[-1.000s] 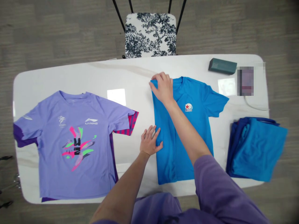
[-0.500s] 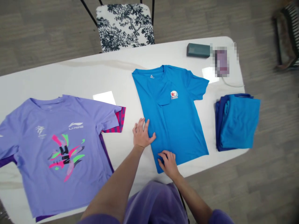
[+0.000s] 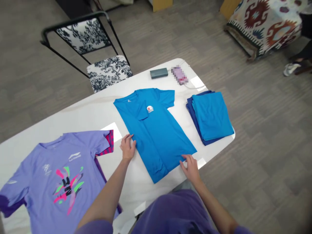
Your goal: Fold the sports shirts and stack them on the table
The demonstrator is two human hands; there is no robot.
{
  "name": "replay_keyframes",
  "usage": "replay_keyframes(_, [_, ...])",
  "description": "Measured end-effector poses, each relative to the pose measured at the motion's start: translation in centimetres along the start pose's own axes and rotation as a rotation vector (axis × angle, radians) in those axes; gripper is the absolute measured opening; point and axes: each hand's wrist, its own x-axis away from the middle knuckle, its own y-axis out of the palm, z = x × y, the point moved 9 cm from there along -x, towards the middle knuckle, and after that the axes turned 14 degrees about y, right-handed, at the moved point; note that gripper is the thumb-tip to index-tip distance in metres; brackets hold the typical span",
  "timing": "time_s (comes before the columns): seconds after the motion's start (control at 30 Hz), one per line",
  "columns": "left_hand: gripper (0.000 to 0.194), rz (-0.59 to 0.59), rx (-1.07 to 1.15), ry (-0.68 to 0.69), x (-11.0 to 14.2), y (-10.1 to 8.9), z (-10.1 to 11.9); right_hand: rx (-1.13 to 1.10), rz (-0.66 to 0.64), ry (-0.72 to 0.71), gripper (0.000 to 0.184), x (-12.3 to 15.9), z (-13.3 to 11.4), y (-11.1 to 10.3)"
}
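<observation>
A blue T-shirt [image 3: 158,136] lies on the white table, its left side folded inward so that a sleeve rests across the chest beside a small round logo. My left hand [image 3: 128,148] is at the shirt's left folded edge, fingers apart, fingertips touching the cloth. At the bottom hem near the right corner is my right hand [image 3: 190,167]; its fingertips meet the fabric and the thumb stands away from them. Some wrinkles show near the lower left of the hem.
To the left lies a spread purple T-shirt [image 3: 60,175] over other garments. Folded clothes [image 3: 212,115] are stacked at the table's right edge. A dark green case [image 3: 159,73] and a blurred-out phone [image 3: 179,75] sit at the back. A patterned chair [image 3: 109,71] stands behind the table [image 3: 80,113].
My right hand has moved right along the hem toward the corner. My left hand has slid a little up the folded edge. The camera view has turned, showing more floor.
</observation>
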Motion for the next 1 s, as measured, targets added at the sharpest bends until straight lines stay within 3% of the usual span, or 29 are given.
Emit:
replay_keyframes(0.07, [0.049, 0.052, -0.047, -0.052, -2.7, -1.4, 1.9, -0.019, 0.092, 0.066, 0.037, -3.9, 3.1, -3.8])
replay_keyframes(0.17, [0.047, -0.043, -0.084, 0.02, -10.7, -0.6, 8.9, 0.002, 0.137, 0.104, 0.035, -8.1, 6.1, -7.1])
replay_keyframes(0.23, [0.041, -0.17, -0.047, 0.128, -17.6, 2.2, 15.5, 0.02, 0.13, 0.104, 0.03, -9.5, 7.1, -8.0])
replay_keyframes(0.33, [0.035, -0.214, -0.047, 0.194, -27.6, 7.2, 24.7, -0.005, 0.137, 0.103, 0.016, -10.0, 8.0, -8.7])
replay_keyframes(0.43, [0.04, -0.254, -0.111, 0.106, -34.7, 12.9, 29.8, -0.102, 0.128, 0.101, 0.01, -9.6, 8.7, -8.9])
replay_keyframes(0.57, [0.059, -0.279, -0.139, -0.06, -38.6, 18.3, 31.0, -0.161, 0.055, 0.134, 0.018, -9.3, 10.1, -7.9])
replay_keyframes(0.7, [0.035, -0.191, -0.047, -0.096, -39.7, 19.8, 30.1, -0.082, 0.047, 0.162, 0.013, -9.4, 11.1, -7.1])
replay_keyframes(0.83, [0.023, -0.107, 0.107, -0.118, -39.9, 18.8, 28.6, -0.063, 0.0, 0.03, 0.007, -9.1, 10.1, -6.8])
replay_keyframes(1.0, [0.025, 0.045, 0.428, -0.232, -39.0, 13.9, 24.0, -0.142, -0.11, -0.166, 0.015, -6.8, 7.3, -6.7])
